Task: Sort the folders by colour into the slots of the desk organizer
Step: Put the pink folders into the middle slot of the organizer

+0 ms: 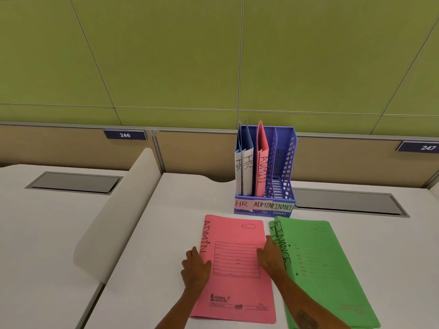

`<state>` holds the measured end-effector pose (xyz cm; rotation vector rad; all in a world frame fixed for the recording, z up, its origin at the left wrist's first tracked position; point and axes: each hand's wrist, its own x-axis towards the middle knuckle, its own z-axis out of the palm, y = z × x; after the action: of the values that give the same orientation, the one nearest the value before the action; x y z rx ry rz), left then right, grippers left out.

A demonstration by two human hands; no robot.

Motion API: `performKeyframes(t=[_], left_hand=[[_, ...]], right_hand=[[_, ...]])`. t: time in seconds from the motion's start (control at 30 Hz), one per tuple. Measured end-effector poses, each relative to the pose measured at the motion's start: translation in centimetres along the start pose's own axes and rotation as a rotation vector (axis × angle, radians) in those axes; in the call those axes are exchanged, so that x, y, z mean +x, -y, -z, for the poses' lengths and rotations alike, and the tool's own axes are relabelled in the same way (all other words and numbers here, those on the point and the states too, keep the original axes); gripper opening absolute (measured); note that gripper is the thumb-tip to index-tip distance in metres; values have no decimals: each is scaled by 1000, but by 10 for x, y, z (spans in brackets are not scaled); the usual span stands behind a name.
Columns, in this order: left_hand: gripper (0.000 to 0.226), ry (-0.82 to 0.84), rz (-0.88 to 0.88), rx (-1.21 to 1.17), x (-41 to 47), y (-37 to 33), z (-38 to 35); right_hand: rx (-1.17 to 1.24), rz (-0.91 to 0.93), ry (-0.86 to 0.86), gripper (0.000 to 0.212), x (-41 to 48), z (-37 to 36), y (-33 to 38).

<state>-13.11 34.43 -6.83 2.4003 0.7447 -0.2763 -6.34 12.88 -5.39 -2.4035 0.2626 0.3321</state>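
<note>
A pink folder (234,236) marked ADMIN lies flat on the white desk. My left hand (196,265) rests on its left edge and my right hand (270,256) on its right edge, fingers fairly straight. To its right lie stacked green folders (325,269) marked FINANCE. Behind stands the blue desk organizer (288,162) with slots labelled HR, ADMIN and FINANCE. Two blue folders (244,167) stand in the HR slot, and one pink folder (262,162) stands in the ADMIN slot. Nothing stands in the FINANCE slot.
A curved white divider (114,217) rises at the left of the desk. Grey cable flaps (346,201) (74,182) are set into the desk tops. A partition with number plates 246 and 247 and a green wall close off the back.
</note>
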Motion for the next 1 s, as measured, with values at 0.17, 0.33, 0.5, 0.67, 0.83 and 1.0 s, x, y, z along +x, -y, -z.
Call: performKeyframes(t=[0.17,0.33,0.5,0.67,0.83,1.0], left_hand=[[55,29,12,0,-11,8,0],[48,59,34,-79,-14,2,4],[43,111,71,-331,-8,8,8],[39,164,9,-600,-14,7,13],[42,128,-78,-539,-16,-2,16],[38,100,-173,-496,-15,-9,23]], right_hand=[[-24,-52,-5,41,-18,-13,-12],[10,-47,18,50,-28,-20,-7],[85,-49,1,53,-34,-21,-8],[139,-69,2,52,-38,-20,-7],[154,-82,11,53,-42,-19,-3],[166,-92,6,55,-41,-17,-2]])
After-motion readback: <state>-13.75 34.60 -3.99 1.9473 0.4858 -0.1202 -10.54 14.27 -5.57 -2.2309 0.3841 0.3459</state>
